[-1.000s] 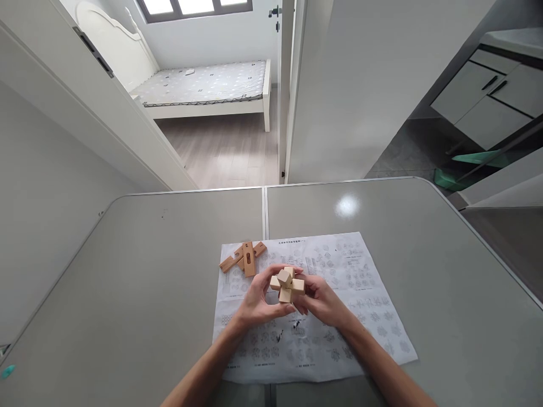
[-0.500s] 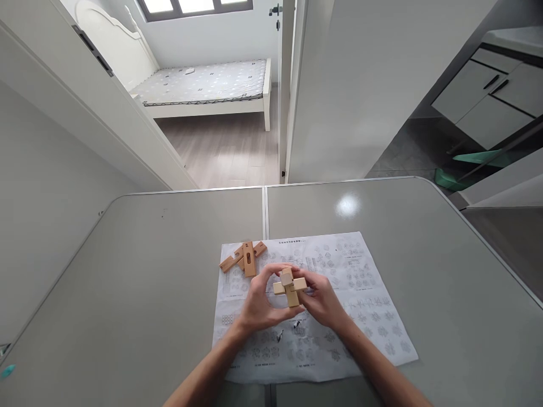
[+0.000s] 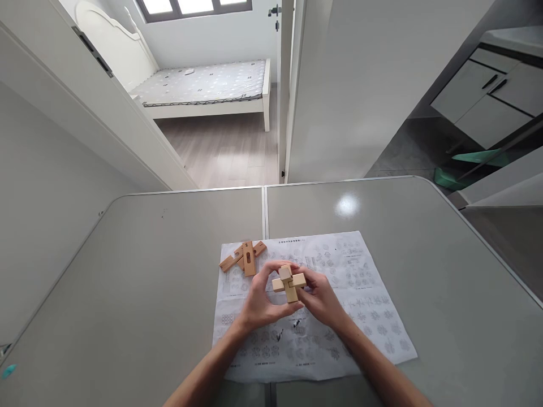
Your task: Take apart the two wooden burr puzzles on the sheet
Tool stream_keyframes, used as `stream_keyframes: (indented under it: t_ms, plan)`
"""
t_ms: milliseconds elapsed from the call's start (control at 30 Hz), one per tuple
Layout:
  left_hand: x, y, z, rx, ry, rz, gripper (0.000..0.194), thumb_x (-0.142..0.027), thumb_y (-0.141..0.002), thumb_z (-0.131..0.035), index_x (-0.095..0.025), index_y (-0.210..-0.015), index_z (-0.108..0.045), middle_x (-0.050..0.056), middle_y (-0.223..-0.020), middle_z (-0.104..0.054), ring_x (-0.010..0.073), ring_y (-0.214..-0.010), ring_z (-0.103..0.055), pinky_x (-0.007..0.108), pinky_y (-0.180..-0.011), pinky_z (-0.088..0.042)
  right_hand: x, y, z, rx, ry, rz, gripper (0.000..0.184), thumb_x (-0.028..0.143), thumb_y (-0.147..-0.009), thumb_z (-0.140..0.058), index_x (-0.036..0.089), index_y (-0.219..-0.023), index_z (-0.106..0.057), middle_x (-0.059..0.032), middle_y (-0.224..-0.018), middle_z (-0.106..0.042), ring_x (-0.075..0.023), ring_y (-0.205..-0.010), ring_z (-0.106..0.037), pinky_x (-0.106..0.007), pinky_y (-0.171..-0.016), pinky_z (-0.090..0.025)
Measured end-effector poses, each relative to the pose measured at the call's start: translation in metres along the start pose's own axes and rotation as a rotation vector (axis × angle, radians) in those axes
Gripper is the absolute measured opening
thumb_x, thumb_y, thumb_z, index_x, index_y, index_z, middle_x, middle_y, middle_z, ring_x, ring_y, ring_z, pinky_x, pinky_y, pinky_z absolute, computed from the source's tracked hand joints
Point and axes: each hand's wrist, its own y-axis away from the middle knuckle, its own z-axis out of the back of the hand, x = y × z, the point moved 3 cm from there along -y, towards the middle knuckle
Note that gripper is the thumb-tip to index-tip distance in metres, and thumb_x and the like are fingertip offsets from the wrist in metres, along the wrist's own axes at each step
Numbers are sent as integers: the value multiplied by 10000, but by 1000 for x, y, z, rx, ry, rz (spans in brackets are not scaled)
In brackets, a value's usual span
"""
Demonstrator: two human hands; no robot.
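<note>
Between my two hands is a pale wooden burr puzzle (image 3: pixel 290 284), made of interlocking bars that stick out in a cross. My left hand (image 3: pixel 259 302) grips it with the thumb at the near end and the fingers curled round the far side. On the other side, my right hand (image 3: pixel 323 297) pinches it, some fingers hidden behind the bars. Under both hands lies a printed instruction sheet (image 3: pixel 369 294) with rows of small drawings. Several darker notched wooden pieces (image 3: pixel 248 259) lie in a loose pile at the sheet's far left corner, one marked 2.
The sheet lies on a grey table (image 3: pixel 139 294) with a metal seam down its middle. Two small torn spots show in the sheet near my wrists. Beyond the table are a doorway, a bed (image 3: pixel 207 85) and, at right, a cabinet (image 3: pixel 487 93).
The puzzle has tilted slightly and risen a little in my hands. Both hands keep their hold, and the loose pieces have not moved.
</note>
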Motion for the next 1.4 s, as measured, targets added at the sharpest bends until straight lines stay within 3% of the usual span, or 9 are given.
stream_keyframes:
  t_ms: [367,600,767,900,1167,1400]
  plan:
    - [1,0,1,-10,-21,33,598,-346,-784,-873,-214,-1286,-576,134,-1290,-678,306,-1197,-657,444,-1058,-528,-2,-1,-1,-20,-20,-15,114,320,-942,-673,209,-954,-655,25,-725,-550,-145,-621,-470,-255,-575,-406]
    - [6,3,1,-10,-60,109,668,-438,-852,-808,-205,-1418,-540,152,-1384,-658,332,-1274,-635,456,-1116,-495,2,-1,1,-79,-24,19,170,374,-973,-668,217,-1040,-674,-12,-815,-656,-167,-669,-575,-270,-603,-477]
    - [11,5,3,-44,-83,132,751,-517,-867,-774,-204,-1488,-490,156,-1449,-623,346,-1323,-605,461,-1148,-469,6,1,3,-268,142,142,97,309,-962,-687,234,-961,-625,-15,-865,-680,-141,-623,-545,-262,-581,-472]
    - [11,4,2,8,-36,141,815,-545,-829,-804,-199,-1492,-478,162,-1447,-631,355,-1343,-598,462,-1156,-464,8,3,-1,-307,228,285,105,234,-957,-673,244,-939,-570,-30,-945,-681,-121,-586,-523,-256,-539,-480]
    - [3,2,1,-44,-92,194,522,-414,-892,-723,-196,-1345,-583,120,-1305,-722,293,-1187,-690,410,-1062,-527,12,6,-2,-285,318,378,66,223,-981,-642,253,-968,-584,-51,-985,-688,-126,-576,-549,-270,-520,-510]
    - [6,2,1,-38,-86,221,490,-365,-906,-700,-190,-1350,-588,119,-1317,-722,281,-1175,-694,399,-1041,-546,11,8,-2,-296,371,391,41,224,-1004,-605,254,-1029,-595,-62,-980,-672,-144,-627,-608,-275,-540,-534]
